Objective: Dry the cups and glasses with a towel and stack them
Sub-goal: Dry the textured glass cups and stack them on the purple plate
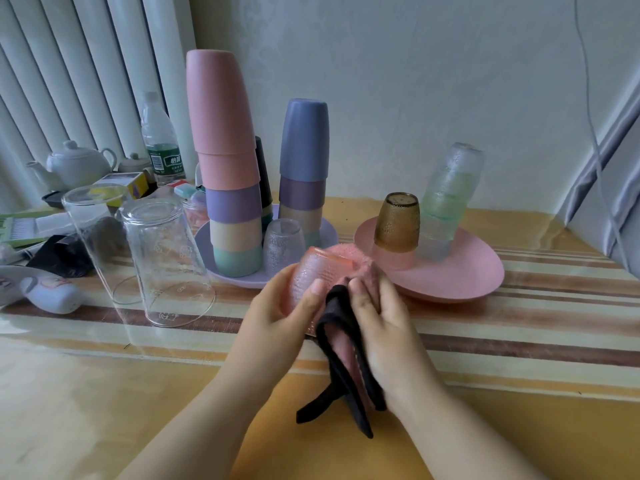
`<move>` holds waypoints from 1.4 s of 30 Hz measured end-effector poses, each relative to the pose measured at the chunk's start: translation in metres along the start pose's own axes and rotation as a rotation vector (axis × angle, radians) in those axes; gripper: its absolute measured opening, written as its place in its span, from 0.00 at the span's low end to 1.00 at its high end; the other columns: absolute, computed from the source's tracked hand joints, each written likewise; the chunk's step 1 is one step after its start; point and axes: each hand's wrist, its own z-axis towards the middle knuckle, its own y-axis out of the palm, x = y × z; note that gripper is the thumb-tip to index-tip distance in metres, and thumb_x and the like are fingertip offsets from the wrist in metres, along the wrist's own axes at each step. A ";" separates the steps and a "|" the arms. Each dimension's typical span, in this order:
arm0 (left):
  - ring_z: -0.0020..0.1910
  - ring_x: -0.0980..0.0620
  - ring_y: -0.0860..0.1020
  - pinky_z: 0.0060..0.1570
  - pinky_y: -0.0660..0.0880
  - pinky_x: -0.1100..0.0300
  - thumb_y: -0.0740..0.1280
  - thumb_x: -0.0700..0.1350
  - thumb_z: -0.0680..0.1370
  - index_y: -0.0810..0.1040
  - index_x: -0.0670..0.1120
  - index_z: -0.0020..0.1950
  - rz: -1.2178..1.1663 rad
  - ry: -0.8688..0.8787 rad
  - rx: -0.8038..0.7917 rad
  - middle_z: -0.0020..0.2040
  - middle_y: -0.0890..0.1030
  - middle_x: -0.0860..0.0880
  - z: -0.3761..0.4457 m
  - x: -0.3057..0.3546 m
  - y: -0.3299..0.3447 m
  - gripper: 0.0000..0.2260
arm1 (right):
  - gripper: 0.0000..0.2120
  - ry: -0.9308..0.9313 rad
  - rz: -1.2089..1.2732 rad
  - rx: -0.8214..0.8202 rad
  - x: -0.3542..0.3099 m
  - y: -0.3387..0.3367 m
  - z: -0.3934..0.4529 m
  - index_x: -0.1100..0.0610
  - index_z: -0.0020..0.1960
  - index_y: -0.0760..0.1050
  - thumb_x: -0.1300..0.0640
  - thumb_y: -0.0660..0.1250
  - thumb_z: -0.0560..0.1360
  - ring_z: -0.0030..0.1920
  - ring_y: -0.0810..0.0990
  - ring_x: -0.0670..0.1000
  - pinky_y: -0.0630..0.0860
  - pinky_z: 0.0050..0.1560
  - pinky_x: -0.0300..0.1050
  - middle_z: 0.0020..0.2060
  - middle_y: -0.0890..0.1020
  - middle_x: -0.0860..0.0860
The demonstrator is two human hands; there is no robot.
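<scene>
My left hand [277, 313] grips a small pink textured glass [311, 271] lying on its side above the table. My right hand [381, 327] holds a pink towel with black trim [341, 355], pushed into the glass's mouth; its tail hangs down. Two stacks of upturned plastic cups, one tall and pink-topped [225, 161], one blue-topped [303, 161], stand on a lilac plate [239, 277] beside a small clear textured glass [284, 242]. An amber glass [397, 221] on a pink glass and a stack of clear greenish glasses [448, 195] stand on a pink plate [460, 268].
Two large clear glasses [162, 258] stand upside down at the left. Behind them are a water bottle [161, 143], a white teapot [76, 164], boxes and clutter. A white device [52, 294] lies at the left edge. The striped tablecloth [519, 341] covers the table.
</scene>
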 end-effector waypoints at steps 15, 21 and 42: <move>0.68 0.48 0.73 0.71 0.63 0.42 0.65 0.70 0.70 0.74 0.56 0.68 -0.363 -0.210 -0.337 0.67 0.77 0.50 -0.004 -0.007 -0.006 0.31 | 0.17 0.354 0.258 0.053 -0.017 -0.008 0.001 0.58 0.35 0.68 0.57 0.51 0.81 0.18 0.75 0.47 0.69 0.18 0.32 0.17 0.75 0.53; 0.48 0.56 0.78 0.48 0.73 0.60 0.62 0.67 0.73 0.74 0.55 0.58 -0.011 0.036 -0.022 0.49 0.80 0.52 -0.001 -0.009 0.004 0.21 | 0.04 0.177 0.112 0.085 0.007 -0.022 0.014 0.46 0.48 0.75 0.49 0.62 0.79 0.47 0.79 0.45 0.74 0.51 0.36 0.45 0.80 0.44; 0.66 0.70 0.64 0.60 0.59 0.80 0.62 0.73 0.68 0.58 0.63 0.72 0.500 0.317 -0.362 0.65 0.68 0.63 0.003 -0.014 -0.017 0.35 | 0.06 0.011 -0.119 -0.091 -0.010 -0.030 0.013 0.48 0.51 0.77 0.50 0.64 0.76 0.47 0.81 0.39 0.74 0.48 0.30 0.45 0.84 0.43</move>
